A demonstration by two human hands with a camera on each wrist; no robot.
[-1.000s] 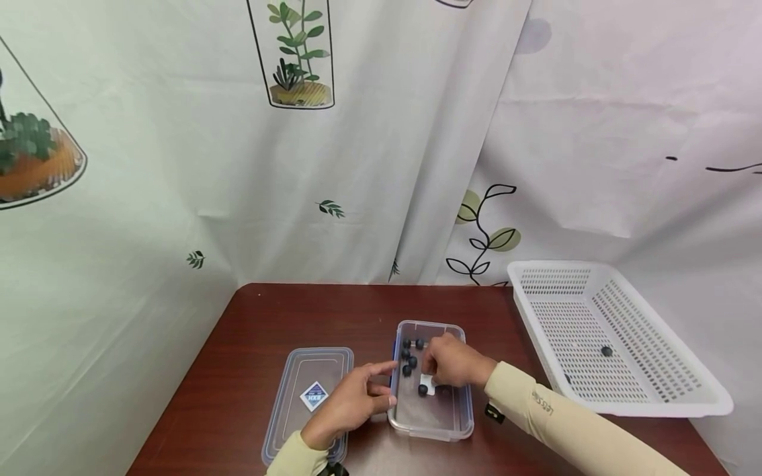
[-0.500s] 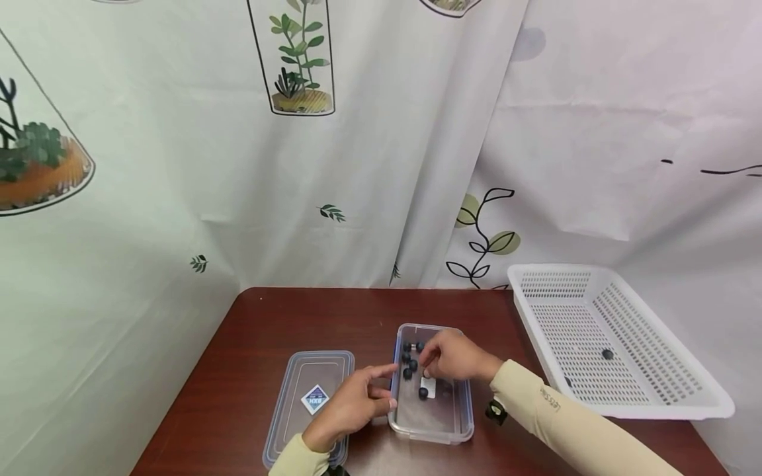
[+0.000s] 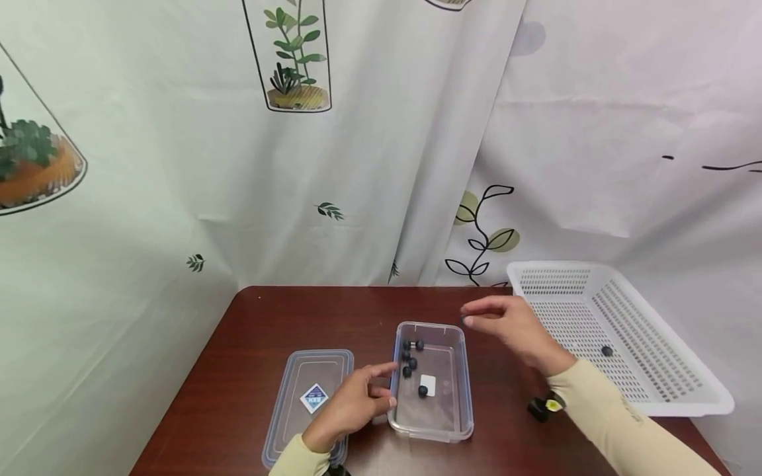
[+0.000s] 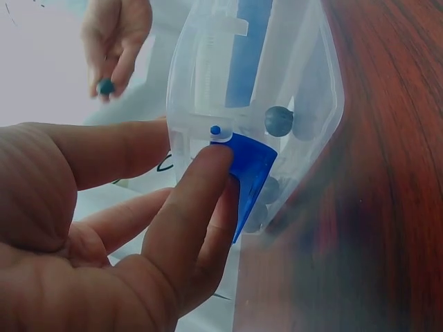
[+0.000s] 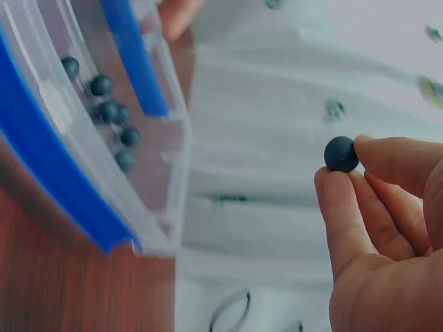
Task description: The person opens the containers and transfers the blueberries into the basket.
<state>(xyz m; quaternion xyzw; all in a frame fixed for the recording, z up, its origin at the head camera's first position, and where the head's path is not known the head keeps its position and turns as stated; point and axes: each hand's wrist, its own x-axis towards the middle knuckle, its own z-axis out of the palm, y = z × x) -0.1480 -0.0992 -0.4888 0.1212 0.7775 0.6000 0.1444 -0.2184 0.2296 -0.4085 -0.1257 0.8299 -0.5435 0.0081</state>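
My right hand (image 3: 518, 327) pinches a small dark blue ball (image 5: 341, 153) between thumb and fingertips. It is raised above the table, just past the far right corner of a clear plastic box (image 3: 440, 423) with blue side latches. Several similar balls lie in the box, most along its left side, with one ball (image 3: 423, 391) on a white label in the middle. My left hand (image 3: 354, 396) rests its fairly straight fingers against the box's left wall. In the left wrist view its thumb touches the blue latch (image 4: 252, 166).
A clear lid (image 3: 292, 377) with a blue-edged label lies left of the box, partly under the left hand. At the right stands a white perforated basket (image 3: 690, 377) with a dark ball (image 3: 606, 351) in it. A printed curtain hangs behind the table (image 3: 321, 317).
My right hand has lifted out of the box with a ball and moved right and away from me, up above the table. The left hand stays at the box's left wall.
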